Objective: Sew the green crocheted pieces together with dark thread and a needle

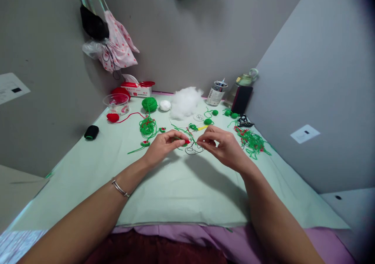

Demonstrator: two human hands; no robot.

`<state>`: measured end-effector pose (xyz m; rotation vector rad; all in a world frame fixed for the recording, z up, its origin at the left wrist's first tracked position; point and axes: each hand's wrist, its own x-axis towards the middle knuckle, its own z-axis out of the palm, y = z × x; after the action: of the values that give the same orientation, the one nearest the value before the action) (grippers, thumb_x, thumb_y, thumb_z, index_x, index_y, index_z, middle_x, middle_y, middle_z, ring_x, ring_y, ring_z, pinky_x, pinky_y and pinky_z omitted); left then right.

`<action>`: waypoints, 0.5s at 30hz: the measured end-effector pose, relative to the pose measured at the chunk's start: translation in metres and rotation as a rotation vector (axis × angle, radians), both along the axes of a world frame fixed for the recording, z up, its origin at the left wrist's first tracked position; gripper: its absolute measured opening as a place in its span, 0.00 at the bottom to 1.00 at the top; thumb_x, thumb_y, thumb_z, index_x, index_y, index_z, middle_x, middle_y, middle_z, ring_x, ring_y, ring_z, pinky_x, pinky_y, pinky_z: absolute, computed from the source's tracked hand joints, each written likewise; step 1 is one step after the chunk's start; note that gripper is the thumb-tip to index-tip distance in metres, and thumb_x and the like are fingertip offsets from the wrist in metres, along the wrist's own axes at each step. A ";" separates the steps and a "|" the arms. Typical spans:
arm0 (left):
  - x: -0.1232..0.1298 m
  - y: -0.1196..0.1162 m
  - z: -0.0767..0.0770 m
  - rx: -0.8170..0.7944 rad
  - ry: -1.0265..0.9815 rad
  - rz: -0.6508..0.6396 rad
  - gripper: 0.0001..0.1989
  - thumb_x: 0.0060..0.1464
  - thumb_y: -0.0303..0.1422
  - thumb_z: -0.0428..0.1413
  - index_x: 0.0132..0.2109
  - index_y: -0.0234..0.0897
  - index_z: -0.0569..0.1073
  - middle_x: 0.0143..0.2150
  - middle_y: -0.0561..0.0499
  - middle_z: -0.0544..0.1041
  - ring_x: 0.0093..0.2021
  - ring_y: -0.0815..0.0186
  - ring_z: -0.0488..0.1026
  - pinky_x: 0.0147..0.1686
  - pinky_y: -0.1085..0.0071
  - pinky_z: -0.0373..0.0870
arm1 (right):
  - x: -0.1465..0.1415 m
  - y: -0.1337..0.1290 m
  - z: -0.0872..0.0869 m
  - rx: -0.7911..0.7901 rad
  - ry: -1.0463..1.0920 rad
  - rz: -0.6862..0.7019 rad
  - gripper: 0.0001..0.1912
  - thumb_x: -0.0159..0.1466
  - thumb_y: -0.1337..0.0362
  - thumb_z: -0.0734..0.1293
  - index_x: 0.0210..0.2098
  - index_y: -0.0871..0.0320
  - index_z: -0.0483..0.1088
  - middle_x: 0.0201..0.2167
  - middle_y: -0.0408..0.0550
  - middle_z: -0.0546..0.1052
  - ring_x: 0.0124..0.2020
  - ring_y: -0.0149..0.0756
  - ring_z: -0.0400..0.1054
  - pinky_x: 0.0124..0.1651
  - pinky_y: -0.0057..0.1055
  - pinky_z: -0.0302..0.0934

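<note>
My left hand (166,143) is closed in a pinch on a small red and green crochet piece (186,142). Close beside it, my right hand (219,141) has thumb and finger pressed together; what they hold is too fine to make out. A loop of black thread (193,150) hangs between the two hands. Behind the fingertips lie green yarn strands and a yellow strip (202,127). Left of my left hand are small red and green crochet pieces (145,143) with tails and a loose green yarn tangle (148,127).
White stuffing (186,102) and a green yarn ball (149,104) sit at the back. A clear tub (116,107), a tissue box (137,90), a pen jar (216,93) and a phone (241,100) stand along the wall. Tangled green and red yarn (253,143) lies right, a black case (91,132) left.
</note>
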<state>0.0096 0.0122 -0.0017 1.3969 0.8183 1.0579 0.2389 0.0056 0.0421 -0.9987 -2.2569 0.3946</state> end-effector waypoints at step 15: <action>0.003 -0.001 -0.001 -0.010 -0.012 0.039 0.07 0.52 0.33 0.65 0.39 0.37 0.79 0.38 0.49 0.78 0.39 0.65 0.72 0.44 0.66 0.66 | -0.001 0.000 0.000 0.005 -0.005 0.013 0.06 0.68 0.66 0.67 0.34 0.57 0.76 0.29 0.44 0.69 0.28 0.29 0.63 0.30 0.27 0.57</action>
<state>0.0126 0.0112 -0.0025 1.3703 0.8434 1.0897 0.2379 0.0051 0.0420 -0.9838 -2.2685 0.3927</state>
